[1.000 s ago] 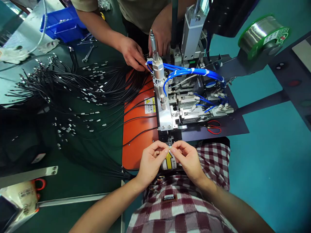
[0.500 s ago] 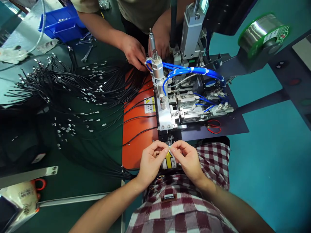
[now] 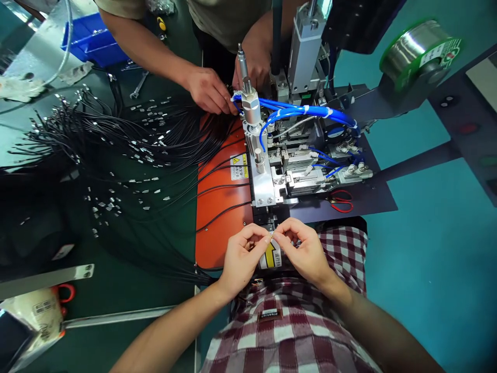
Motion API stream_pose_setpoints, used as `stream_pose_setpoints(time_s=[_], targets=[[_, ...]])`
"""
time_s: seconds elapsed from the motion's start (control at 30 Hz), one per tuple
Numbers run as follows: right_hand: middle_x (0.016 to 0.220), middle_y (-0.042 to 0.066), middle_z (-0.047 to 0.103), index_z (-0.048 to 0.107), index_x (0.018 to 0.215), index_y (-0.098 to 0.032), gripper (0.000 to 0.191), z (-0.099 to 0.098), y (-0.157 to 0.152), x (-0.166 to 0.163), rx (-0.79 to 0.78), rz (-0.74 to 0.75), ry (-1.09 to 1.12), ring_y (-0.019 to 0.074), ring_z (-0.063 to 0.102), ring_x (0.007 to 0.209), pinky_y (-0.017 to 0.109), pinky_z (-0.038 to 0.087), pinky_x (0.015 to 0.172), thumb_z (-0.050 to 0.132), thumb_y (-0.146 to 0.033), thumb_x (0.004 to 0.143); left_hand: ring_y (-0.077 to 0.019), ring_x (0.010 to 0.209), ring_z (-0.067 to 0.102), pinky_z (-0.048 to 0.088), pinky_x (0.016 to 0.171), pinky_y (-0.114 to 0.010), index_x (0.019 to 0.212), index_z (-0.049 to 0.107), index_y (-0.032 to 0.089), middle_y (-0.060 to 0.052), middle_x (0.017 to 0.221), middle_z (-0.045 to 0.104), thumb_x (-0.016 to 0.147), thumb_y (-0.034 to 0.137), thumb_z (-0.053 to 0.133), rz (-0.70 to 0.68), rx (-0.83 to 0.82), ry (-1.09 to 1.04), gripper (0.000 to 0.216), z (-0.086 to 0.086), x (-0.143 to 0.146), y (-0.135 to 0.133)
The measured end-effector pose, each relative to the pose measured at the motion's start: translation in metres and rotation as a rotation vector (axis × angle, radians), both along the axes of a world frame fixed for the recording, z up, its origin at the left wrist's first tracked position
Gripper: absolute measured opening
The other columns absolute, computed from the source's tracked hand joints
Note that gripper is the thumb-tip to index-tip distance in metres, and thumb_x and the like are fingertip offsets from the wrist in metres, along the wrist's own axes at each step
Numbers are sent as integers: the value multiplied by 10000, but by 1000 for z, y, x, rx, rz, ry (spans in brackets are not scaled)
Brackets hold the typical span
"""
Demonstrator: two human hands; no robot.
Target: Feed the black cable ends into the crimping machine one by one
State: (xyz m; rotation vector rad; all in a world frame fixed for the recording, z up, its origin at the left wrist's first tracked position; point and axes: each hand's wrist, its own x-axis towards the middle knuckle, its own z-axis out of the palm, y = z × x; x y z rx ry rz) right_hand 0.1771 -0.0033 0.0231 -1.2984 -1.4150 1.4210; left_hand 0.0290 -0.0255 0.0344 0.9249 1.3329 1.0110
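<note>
My left hand (image 3: pixel 241 260) is closed, thumb and forefinger pinched together just in front of the machine's near end. Facing it, my right hand (image 3: pixel 306 255) makes the same kind of pinch. The fingertips of both hands almost meet over something tiny that I cannot make out. Beneath them lies a white label with a yellow arrow (image 3: pixel 271 256). Beyond the hands stands the machine's metal block (image 3: pixel 264 190). Several black cables (image 3: pixel 222 213) run into its left side across an orange-red plate (image 3: pixel 213 248).
A co-worker's hand (image 3: pixel 209 90) works at the machine's far end. Black cables with metal tips (image 3: pixel 143 150) spread over the dark green table. Red-handled scissors (image 3: pixel 341 201) lie right of the machine. A solder wire spool (image 3: pixel 419 52), blue bin (image 3: pixel 93 41) and wrench (image 3: pixel 140 85) are farther back.
My right hand has shifted slightly, and its fingertips sit a little farther from the left ones. The co-worker's forearm and nearer hand have moved a bit to the left.
</note>
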Motion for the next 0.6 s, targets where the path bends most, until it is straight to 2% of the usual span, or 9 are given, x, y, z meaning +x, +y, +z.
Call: stream_pose_setpoints(time_s=[0.13,0.27,0.4,0.47,0.53,0.6], targets=[[552,-56,431,543,734,-183,238,-2,-5,-3,-252,32,195,87,354,467,216,301,440,606,-391,830,-107,656,508,407,606,-204,751,614,156,4,716,570,800,297,652,-8,-1,5,154,0,1,-1],[615,-35,478,545,718,-180,252,-1,-9,-4,-182,-37,173,93,392,513,220,330,474,615,-399,820,-98,633,495,399,583,-198,750,602,155,10,696,566,770,297,689,-29,-19,14,168,3,2,-2],[578,-52,438,532,712,-186,244,3,-12,-3,-209,-10,208,85,353,475,220,310,451,604,-386,832,-84,595,473,392,565,-195,733,608,149,16,672,554,779,314,680,-25,-60,-22,186,7,3,-1],[623,-33,472,538,712,-182,216,4,-13,-2,-125,-22,146,95,395,529,225,340,497,599,-343,843,-75,574,457,386,556,-193,723,605,151,26,653,538,789,308,670,-9,-68,-39,182,6,3,-1],[671,-14,498,547,708,-178,203,4,-14,-2,-39,-41,86,107,431,592,234,364,552,594,-318,847,-76,583,459,387,563,-195,727,610,155,28,660,534,801,293,661,1,-34,-34,165,4,3,-2],[632,-24,480,538,706,-178,218,3,-14,-1,-95,-19,116,104,419,566,234,349,532,590,-337,846,-86,626,481,396,586,-202,745,626,158,19,699,545,812,274,652,-6,50,-1,136,0,3,-3]])
